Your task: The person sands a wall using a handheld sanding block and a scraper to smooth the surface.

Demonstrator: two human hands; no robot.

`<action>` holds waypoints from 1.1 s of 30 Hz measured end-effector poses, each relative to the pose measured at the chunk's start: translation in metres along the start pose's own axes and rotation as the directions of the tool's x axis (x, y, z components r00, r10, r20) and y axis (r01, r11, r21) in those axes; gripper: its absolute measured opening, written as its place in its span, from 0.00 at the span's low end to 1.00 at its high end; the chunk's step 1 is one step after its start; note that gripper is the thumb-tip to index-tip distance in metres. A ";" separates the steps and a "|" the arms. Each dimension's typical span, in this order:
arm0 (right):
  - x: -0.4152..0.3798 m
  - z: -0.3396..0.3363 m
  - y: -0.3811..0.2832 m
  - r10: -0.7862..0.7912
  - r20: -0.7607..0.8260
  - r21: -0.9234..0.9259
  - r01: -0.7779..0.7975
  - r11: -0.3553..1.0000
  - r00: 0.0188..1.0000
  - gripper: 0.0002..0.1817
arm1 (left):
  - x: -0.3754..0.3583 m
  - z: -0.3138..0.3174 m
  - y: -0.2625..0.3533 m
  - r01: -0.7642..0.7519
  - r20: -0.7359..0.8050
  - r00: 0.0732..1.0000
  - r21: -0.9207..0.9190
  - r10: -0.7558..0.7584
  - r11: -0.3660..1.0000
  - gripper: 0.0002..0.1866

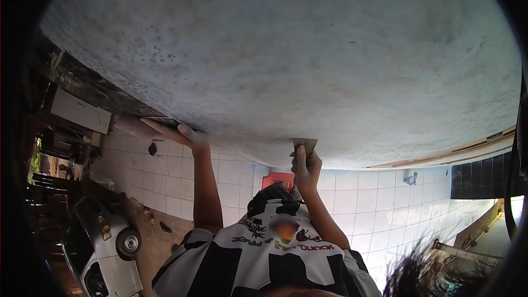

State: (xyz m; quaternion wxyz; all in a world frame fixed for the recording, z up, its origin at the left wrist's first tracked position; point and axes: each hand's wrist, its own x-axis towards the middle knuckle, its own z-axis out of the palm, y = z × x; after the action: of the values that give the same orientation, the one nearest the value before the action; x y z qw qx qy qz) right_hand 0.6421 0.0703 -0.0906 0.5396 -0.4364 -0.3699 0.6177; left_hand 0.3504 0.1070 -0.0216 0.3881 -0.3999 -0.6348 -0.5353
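Observation:
A pale grey plastered wall (308,71) with mottled patches and small dark pits fills the upper view. My right hand (307,169) grips a putty knife (305,143), thumb laid along it, with its flat, wide blade close to the lower part of the wall. To the left, my left hand (193,136) lies at the wall's edge, fingers stretched out flat toward the left and thumb raised. Nothing shows in that hand. The putty knife's handle is hidden inside my right fist.
Below me spreads a white tiled floor (352,198), with a red plastic seat (275,178) near my legs. A dark small object (153,148) and a blue-white item (410,180) lie on it. A silver car (104,247) and a white cabinet (81,110) stand at left.

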 end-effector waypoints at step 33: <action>-0.003 0.058 0.033 0.179 -0.326 0.264 -0.092 0.960 0.928 0.27 | -0.004 0.008 -0.009 0.023 0.128 0.992 -0.355 0.024 0.935 0.44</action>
State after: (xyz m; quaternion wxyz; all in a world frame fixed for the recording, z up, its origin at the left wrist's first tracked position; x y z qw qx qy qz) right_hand 0.5763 0.0631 -0.1002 0.6018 -0.4932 -0.1589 0.6077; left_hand 0.3435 0.1140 -0.0297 0.2673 -0.4976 -0.5514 -0.6139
